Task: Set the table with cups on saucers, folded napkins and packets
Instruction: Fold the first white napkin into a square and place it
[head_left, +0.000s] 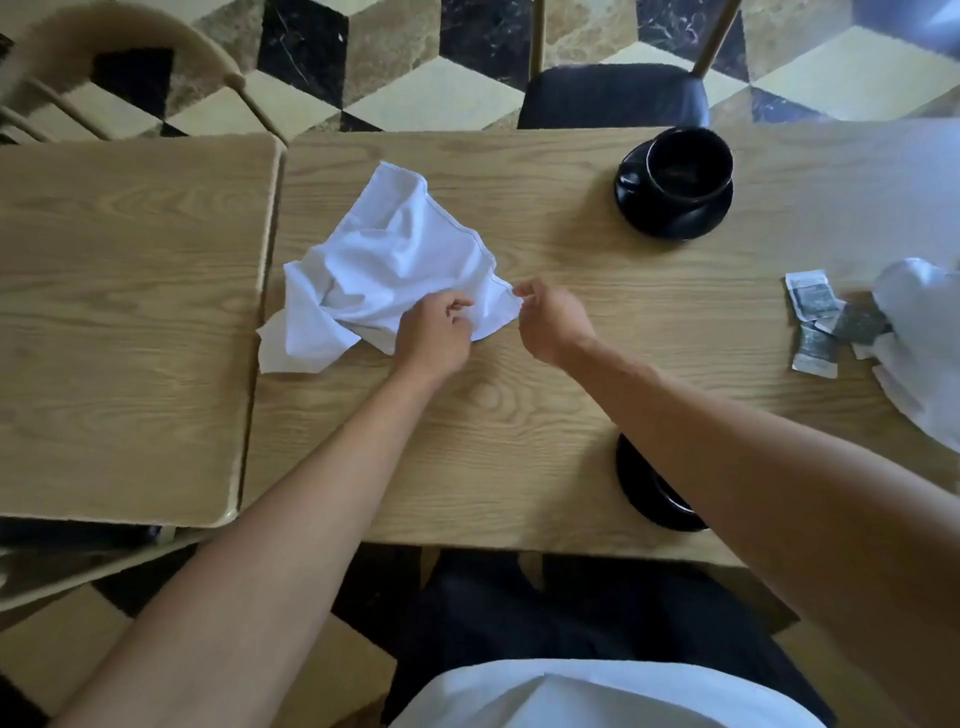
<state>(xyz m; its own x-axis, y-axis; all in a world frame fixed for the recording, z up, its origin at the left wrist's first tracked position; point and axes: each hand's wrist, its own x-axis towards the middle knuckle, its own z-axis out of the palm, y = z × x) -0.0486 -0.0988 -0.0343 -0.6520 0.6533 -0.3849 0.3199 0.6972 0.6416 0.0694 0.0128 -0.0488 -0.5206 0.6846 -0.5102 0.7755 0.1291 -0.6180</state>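
Note:
A crumpled white napkin (384, 270) lies on the wooden table (519, 415), left of the middle. My left hand (434, 332) pinches its near edge. My right hand (550, 319) pinches the napkin's right corner. A black cup (688, 166) stands on a black saucer (670, 213) at the far side. A second black saucer (649, 493) sits near the front edge, partly hidden under my right forearm. Several packets (818, 322) lie at the right beside another white napkin (919, 338).
A second wooden table (130, 322) butts against the left side. A dark-seated chair (613, 93) stands at the far side and a wooden chair (130, 67) at the far left. The floor is patterned tile.

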